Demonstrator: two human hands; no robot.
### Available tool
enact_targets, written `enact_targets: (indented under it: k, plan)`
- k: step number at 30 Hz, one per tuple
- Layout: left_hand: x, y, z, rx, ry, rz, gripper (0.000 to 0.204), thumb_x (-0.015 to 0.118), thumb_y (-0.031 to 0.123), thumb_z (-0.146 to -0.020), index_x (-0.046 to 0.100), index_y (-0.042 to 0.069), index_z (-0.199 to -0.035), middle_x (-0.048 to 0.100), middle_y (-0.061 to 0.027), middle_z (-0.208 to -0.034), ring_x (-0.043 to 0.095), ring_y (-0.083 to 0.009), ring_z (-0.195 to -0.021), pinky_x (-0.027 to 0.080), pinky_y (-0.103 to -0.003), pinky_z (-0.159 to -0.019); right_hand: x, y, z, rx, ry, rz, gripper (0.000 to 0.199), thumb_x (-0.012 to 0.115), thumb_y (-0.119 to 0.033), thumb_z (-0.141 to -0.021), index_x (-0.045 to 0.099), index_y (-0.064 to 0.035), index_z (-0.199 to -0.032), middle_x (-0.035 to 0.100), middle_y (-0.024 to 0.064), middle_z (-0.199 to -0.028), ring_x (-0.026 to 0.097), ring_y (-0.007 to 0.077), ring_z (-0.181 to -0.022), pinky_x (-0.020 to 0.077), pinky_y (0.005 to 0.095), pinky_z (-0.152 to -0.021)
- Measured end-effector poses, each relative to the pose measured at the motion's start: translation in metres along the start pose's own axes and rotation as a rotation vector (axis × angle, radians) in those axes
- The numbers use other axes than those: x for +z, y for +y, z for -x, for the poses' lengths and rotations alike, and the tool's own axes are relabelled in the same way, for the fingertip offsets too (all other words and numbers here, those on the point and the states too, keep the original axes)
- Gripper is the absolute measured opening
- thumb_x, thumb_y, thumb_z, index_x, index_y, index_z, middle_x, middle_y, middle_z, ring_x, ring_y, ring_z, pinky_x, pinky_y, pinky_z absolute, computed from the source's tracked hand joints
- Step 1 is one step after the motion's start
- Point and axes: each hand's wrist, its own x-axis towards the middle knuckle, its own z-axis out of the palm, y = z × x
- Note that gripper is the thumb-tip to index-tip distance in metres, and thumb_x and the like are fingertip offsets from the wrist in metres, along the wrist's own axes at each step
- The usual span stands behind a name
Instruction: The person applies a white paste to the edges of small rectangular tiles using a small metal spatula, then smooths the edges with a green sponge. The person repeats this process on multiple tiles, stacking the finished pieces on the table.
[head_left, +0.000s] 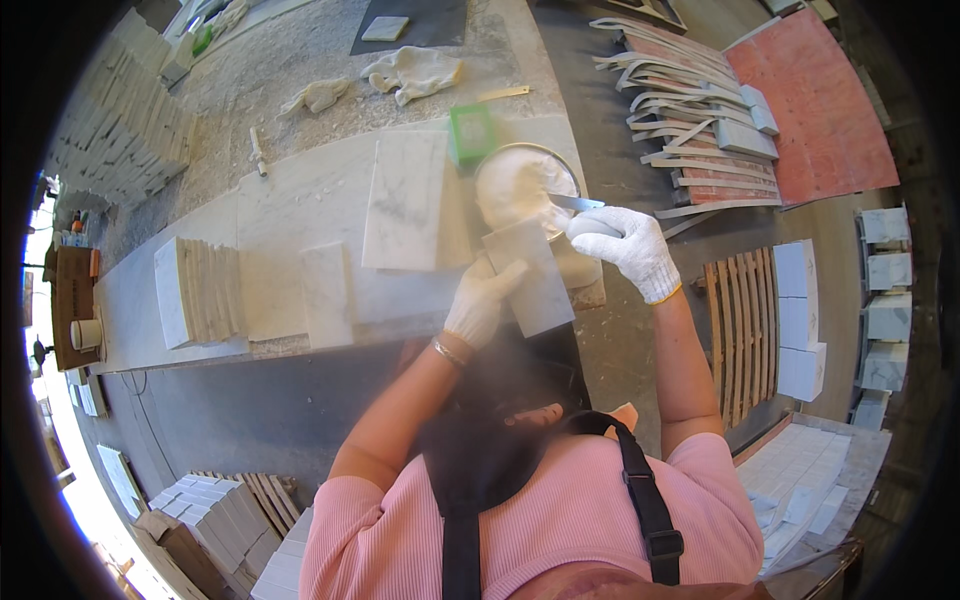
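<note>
My left hand (482,300), in a white knit glove, is closed on the edge of a pale rectangular marble tile (537,285) and holds it tilted. My right hand (628,250), gloved too, grips a putty knife (577,202). Its narrow blade reaches the rim of a round tub (575,180) of white paste (520,190). The tile's upper edge is close to the tub's near side; whether they touch I cannot tell. Left of the tub, a larger veined marble slab (402,205) lies on the worktable (270,290). A green block-shaped thing (472,134) stands behind it.
On the table are a row of upright tiles (195,292), a single tile (326,295) and crumpled white gloves (412,74). Tall tile stacks (125,120) rise at the far left. At right are a wooden pallet (740,335) and a rack with pale straps (690,120).
</note>
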Motion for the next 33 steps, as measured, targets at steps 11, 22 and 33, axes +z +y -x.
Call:
enact_targets:
  k: [11, 22, 33]
  plan:
    - [0.001, 0.000, 0.000, 0.020, 0.031, -0.002, 0.042, 0.070, 0.017, -0.101, 0.060, -0.005, -0.136, 0.071, -0.0090, -0.126, 0.066, -0.0155, -0.111, 0.053, -0.033, -0.100, 0.003, -0.008, 0.000, -0.006, 0.030, -0.003, 0.027, 0.082, -0.007, -0.085, 0.080, 0.0007, -0.110, 0.079, 0.0045, -0.106, 0.070, 0.0097, -0.095, 0.0559, 0.0280, -0.090]
    - [-0.001, 0.000, 0.000, 0.016, 0.023, -0.056, 0.044, 0.068, 0.017, -0.103, 0.059, -0.005, -0.139, 0.070, -0.0090, -0.129, 0.065, -0.0162, -0.115, 0.051, -0.033, -0.102, -0.019, -0.017, 0.001, 0.012, 0.086, -0.299, 0.044, 0.082, -0.008, -0.088, 0.070, 0.0035, -0.128, 0.076, 0.0059, -0.114, 0.070, 0.0116, -0.096, 0.0570, 0.0294, -0.086]
    - [-0.005, -0.001, -0.002, 0.023, 0.028, -0.154, 0.043, 0.066, 0.014, -0.103, 0.058, -0.002, -0.142, 0.068, -0.0072, -0.131, 0.062, -0.0147, -0.114, 0.049, -0.033, -0.102, -0.029, 0.016, -0.135, -0.170, 0.183, -0.196, 0.038, 0.083, -0.009, -0.091, 0.071, -0.0033, -0.127, 0.072, 0.0022, -0.117, 0.067, 0.0116, -0.106, 0.0545, 0.0286, -0.094]
